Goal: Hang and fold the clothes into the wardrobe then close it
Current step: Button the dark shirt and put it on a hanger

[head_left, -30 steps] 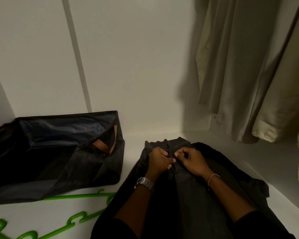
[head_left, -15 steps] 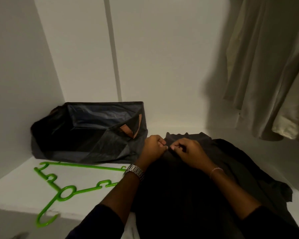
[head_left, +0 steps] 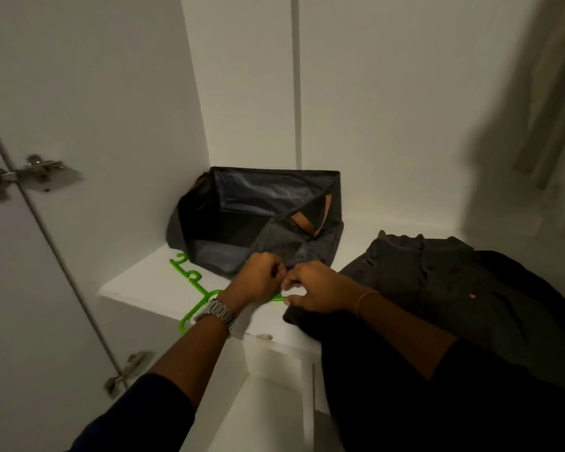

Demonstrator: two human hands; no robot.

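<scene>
Left hand [head_left: 258, 278] and right hand [head_left: 317, 288] meet, fingers curled, over green hanger [head_left: 193, 282]; right pinches dark shirt [head_left: 437, 288] edge; left's hold unclear.

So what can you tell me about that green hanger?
The green hanger looks like thin bright plastic with small notched hooks along one arm. It lies flat on the white shelf, just in front of the dark fabric bag. Its hook end pokes over the shelf's front edge. The left hand and wrist cover its middle; whether the fingers touch it is unclear.
</scene>
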